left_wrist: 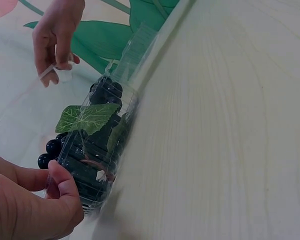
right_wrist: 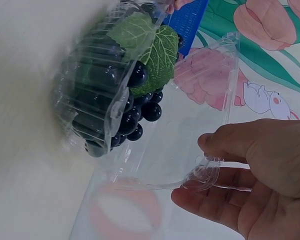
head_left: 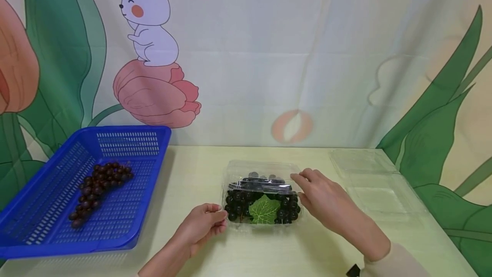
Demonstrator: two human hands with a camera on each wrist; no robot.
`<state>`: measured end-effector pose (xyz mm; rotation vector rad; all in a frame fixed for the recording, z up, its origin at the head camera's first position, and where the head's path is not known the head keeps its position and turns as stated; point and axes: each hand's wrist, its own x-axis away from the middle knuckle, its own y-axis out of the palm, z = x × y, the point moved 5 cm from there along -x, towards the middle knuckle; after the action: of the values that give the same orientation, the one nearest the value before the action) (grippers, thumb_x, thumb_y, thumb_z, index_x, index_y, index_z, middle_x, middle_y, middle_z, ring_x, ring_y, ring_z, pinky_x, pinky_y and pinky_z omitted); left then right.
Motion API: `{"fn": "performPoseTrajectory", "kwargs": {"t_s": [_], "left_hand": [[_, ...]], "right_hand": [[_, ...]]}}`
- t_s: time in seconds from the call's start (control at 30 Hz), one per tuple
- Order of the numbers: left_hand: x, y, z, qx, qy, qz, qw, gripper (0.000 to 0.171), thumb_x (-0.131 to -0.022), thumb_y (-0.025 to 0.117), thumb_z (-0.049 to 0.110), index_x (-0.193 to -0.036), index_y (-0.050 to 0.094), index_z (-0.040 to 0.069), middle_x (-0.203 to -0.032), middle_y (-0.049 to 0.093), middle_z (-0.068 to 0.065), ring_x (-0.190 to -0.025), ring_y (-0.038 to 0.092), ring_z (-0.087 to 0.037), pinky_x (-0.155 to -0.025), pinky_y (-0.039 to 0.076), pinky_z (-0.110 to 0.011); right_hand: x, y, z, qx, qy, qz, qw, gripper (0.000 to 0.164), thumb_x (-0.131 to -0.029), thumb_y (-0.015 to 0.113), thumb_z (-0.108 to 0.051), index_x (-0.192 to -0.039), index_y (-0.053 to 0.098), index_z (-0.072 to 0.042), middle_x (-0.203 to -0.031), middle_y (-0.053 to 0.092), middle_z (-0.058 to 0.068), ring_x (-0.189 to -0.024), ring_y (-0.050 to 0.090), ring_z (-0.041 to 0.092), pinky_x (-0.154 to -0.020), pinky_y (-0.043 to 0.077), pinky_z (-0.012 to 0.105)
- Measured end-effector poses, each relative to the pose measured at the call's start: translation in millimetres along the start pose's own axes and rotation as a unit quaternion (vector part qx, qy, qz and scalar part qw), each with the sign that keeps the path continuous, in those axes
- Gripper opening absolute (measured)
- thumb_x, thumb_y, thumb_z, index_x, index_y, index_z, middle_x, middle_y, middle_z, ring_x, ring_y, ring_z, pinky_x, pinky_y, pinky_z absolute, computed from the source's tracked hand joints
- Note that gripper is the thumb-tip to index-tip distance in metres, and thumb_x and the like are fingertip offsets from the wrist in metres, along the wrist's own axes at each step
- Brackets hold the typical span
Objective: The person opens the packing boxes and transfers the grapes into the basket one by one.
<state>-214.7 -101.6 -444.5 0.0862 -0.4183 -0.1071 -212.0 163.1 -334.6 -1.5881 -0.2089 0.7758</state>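
Note:
A clear plastic clamshell box (right_wrist: pixel 112 107) stands on the table, holding a bunch of dark grapes (head_left: pixel 236 202) with a green leaf (head_left: pixel 264 209) at the front. Its hinged lid (right_wrist: pixel 185 135) is raised, and several grapes bulge above the rim. At the box's left front corner my left hand (head_left: pixel 201 225) pinches the rim between thumb and finger. My right hand (head_left: pixel 326 200) grips the lid's free edge near its right corner, thumb on one side and fingers on the other, as the right wrist view shows.
On the left, a blue plastic basket (head_left: pixel 155 170) holds a bunch of reddish-brown grapes (head_left: pixel 92 191). Another clear plastic box (head_left: pixel 378 193) lies at the table's right edge. A printed cloth (head_left: pixel 246 54) hangs behind the pale wooden table (head_left: pixel 261 255).

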Motion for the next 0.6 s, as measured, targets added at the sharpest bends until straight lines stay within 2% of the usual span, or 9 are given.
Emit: {"fn": "performPoseTrajectory", "kwargs": {"t_s": [0.27,0.6], "left_hand": [[0.3,-0.1,0.1,0.003,0.001,0.003,1.0000,0.021,-0.104,0.056,0.000,-0.122,0.048,-0.009,-0.100,0.062,-0.018,-0.084,0.062,-0.021,-0.074,0.054,-0.028],[-0.6,-0.6,-1.3,0.004,0.001,0.001,1.0000,0.021,-0.105,0.056,0.000,-0.122,0.048,-0.009,-0.100,0.061,-0.018,-0.085,0.062,-0.021,-0.074,0.054,-0.028]], "right_hand": [[-5.5,-6.9,1.8,0.007,-0.007,0.002,1.000,0.042,-0.087,0.082,-0.001,-0.127,0.068,-0.002,-0.112,0.069,0.013,-0.097,0.066,0.028,-0.072,0.060,0.035],[-13.9,-14.3,10.6,-0.027,-0.002,0.009,1.000,0.041,-0.090,0.079,-0.002,-0.128,0.067,-0.001,-0.114,0.071,0.015,-0.105,0.068,0.033,-0.078,0.060,0.043]]}}
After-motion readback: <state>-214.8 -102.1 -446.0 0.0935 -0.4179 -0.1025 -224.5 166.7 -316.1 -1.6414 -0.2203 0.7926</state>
